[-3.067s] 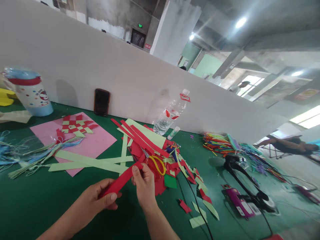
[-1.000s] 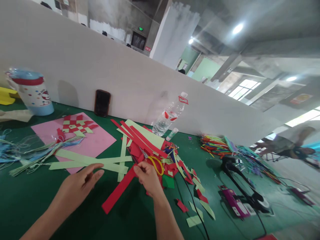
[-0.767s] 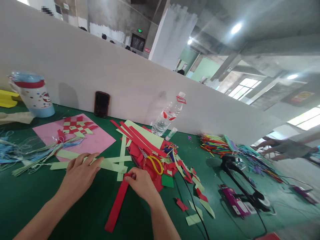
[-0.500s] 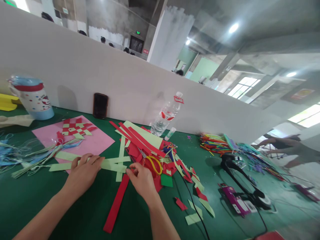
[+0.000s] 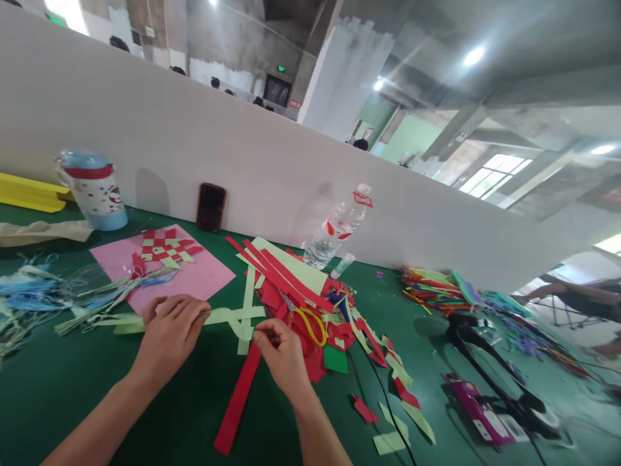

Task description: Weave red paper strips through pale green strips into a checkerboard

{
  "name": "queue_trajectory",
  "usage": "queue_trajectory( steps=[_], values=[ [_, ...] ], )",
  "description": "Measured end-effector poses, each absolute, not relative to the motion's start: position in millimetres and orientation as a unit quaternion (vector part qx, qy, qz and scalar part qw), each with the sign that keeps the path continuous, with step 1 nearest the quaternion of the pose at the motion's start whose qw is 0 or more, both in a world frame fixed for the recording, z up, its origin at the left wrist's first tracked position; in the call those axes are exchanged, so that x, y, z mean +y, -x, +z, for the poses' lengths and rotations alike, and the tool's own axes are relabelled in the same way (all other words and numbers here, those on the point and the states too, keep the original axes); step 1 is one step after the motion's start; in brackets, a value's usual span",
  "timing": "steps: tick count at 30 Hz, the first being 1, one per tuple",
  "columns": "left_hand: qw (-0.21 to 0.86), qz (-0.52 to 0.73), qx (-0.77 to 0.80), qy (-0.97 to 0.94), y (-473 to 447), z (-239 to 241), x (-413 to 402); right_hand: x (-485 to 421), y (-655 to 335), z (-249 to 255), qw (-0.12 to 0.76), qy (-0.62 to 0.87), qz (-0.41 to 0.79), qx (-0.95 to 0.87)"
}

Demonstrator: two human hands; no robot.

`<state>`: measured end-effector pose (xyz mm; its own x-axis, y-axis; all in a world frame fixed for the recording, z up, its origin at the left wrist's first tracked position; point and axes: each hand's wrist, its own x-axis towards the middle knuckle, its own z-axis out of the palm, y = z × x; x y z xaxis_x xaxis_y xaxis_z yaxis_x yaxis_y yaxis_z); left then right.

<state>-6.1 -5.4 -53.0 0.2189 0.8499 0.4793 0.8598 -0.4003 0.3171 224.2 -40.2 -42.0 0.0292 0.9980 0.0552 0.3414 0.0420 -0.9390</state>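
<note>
My left hand (image 5: 169, 333) lies on long light-green paper strips (image 5: 228, 316), its fingers curled and pinching one of them. My right hand (image 5: 281, 353) is closed in a pinch at the top end of a long red paper strip (image 5: 239, 401) that lies flat on the green table (image 5: 72, 395). Just beyond my right hand is a heap of red and green paper scraps (image 5: 301, 291) with yellow-handled scissors (image 5: 310, 321) on it.
A pink sheet (image 5: 194, 275) carries a woven red-and-green square (image 5: 167, 246). Behind stand a white mug with a blue lid (image 5: 97, 191), a dark phone (image 5: 211, 207) leaning on the white partition, a water bottle (image 5: 337, 230) and a glue stick (image 5: 342, 265). Coloured sticks (image 5: 431, 285), black cables (image 5: 485, 362) and a purple box (image 5: 478, 417) lie right.
My left hand let go of the red strip and moved left onto the green strips. The red strip was laid flat on the table, my right hand still at its top end.
</note>
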Motion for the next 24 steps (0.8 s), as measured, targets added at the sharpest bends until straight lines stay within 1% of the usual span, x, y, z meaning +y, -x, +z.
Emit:
queue_trajectory(
  steps=[3,6,8,12,14,16,20,24],
  values=[
    [-0.016,-0.332,-0.527,0.782,-2,-44,-17,-44,-215,-48,0.445,0.531,0.482,-0.536],
    [-0.101,-0.385,-0.498,0.77,-10,-38,-27,-49,-210,-49,0.455,0.466,0.551,-0.521],
    [-0.175,-0.405,-0.505,0.742,-12,-35,-33,-52,-210,-46,0.457,0.428,0.567,-0.535],
    [-0.339,-0.391,-0.541,0.663,-12,-27,-41,-55,-211,-40,0.475,0.403,0.573,-0.532],
    [-0.391,-0.364,-0.537,0.653,-13,-23,-43,-57,-210,-39,0.487,0.399,0.571,-0.527],
    [-0.418,-0.331,-0.519,0.668,-16,-20,-43,-58,-208,-39,0.504,0.403,0.542,-0.538],
    [-0.432,-0.269,-0.498,0.702,-22,-16,-43,-56,-207,-41,0.535,0.444,0.456,-0.556],
    [-0.469,-0.217,-0.485,0.705,-20,-11,-42,-45,-218,-45,0.579,0.503,0.448,-0.46]
  ],
)
